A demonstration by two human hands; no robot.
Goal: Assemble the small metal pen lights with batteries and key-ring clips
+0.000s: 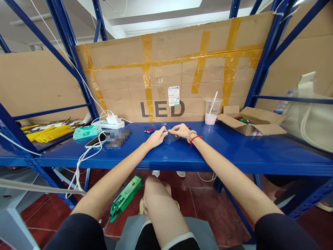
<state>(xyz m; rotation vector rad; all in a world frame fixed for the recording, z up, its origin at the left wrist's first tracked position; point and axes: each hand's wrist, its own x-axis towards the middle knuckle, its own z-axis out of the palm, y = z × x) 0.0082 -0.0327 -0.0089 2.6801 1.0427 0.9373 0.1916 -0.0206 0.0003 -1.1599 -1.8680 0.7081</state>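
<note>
Head view: your two hands rest close together at centre frame, your left hand [156, 138] with its grip closed on one slim whitish stick [165, 132], your right hand [181, 131] near the stick's end, its grip too small to tell. At least two pens [150, 131] lie just left on the blue surface [229, 147]; one cup [210, 118] and one open carton [236, 126] stand right of centre.

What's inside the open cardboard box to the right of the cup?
Inside the cardboard box, small green items and a bit of red show, too small to identify. Its near side and flaps hide the rest.
</note>
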